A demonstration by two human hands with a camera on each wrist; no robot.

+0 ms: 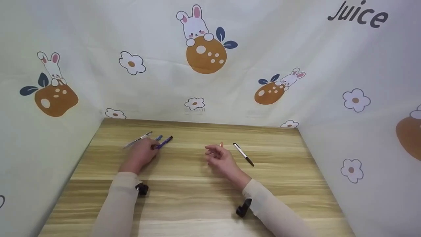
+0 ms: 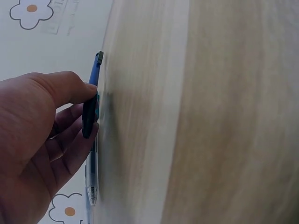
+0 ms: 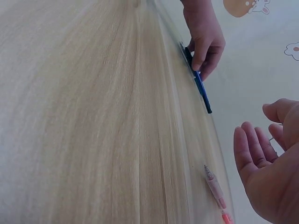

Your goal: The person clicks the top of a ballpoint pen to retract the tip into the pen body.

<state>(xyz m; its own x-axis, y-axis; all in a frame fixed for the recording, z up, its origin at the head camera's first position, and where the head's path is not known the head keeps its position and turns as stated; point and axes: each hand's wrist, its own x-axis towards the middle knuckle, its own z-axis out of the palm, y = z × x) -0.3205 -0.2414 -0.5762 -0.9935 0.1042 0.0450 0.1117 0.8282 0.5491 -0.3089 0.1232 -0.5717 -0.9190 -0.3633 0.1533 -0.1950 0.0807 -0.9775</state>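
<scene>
A wood-grained tabletop point(image 1: 184, 200) underlies both hands. The left hand point(image 1: 141, 153) pinches the blue pen point(image 1: 165, 142) between thumb and fingers; a light hold near mid-barrel should control it best, without nudging the clear pen point(image 1: 138, 139) just beside that hand. The right hand point(image 1: 222, 159), fingers loosely bent and thumb apart, holds nothing. The blue pen projects from the left fingertips toward the far edge, well apart from the right hand.
</scene>
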